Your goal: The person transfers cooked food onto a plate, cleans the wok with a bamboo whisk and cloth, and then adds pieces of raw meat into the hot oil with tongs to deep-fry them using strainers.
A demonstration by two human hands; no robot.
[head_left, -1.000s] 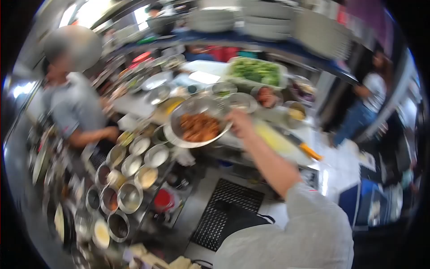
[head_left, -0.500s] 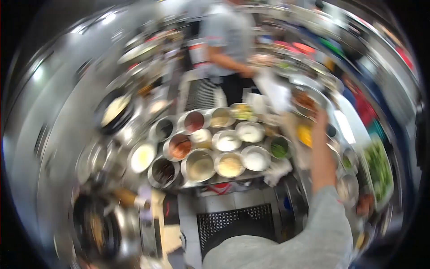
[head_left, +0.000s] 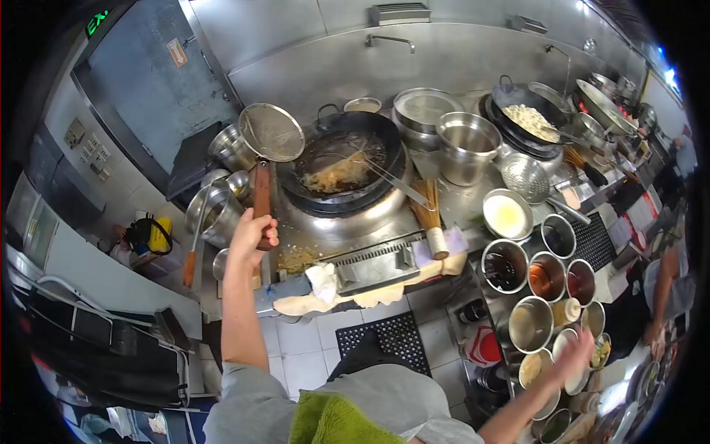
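Note:
My left hand [head_left: 255, 233] is closed around the wooden handle of a round mesh strainer [head_left: 272, 133], held up at the left edge of a black wok [head_left: 388, 140]. Golden food [head_left: 336, 176] sits in dark liquid inside that wok. A long metal utensil [head_left: 399, 181] rests in it, its handle over the front rim. Down on the right, my right hand [head_left: 571, 362] is over a group of steel pots with sauces and seasonings. Motion smears its fingers, so any small thing in them cannot be made out.
A bamboo brush [head_left: 429, 214] lies right of the wok. Beyond it stand a steel pot [head_left: 467, 148], a perforated ladle [head_left: 526, 177] and a second wok [head_left: 525, 100] with pale food. A black mat [head_left: 384, 340] covers part of the floor. Another person [head_left: 665, 285] stands far right.
My view has swung left from the seasoning pots to the wok station. The strainer in my left hand is now visible. My right arm trails on the right, over the pots.

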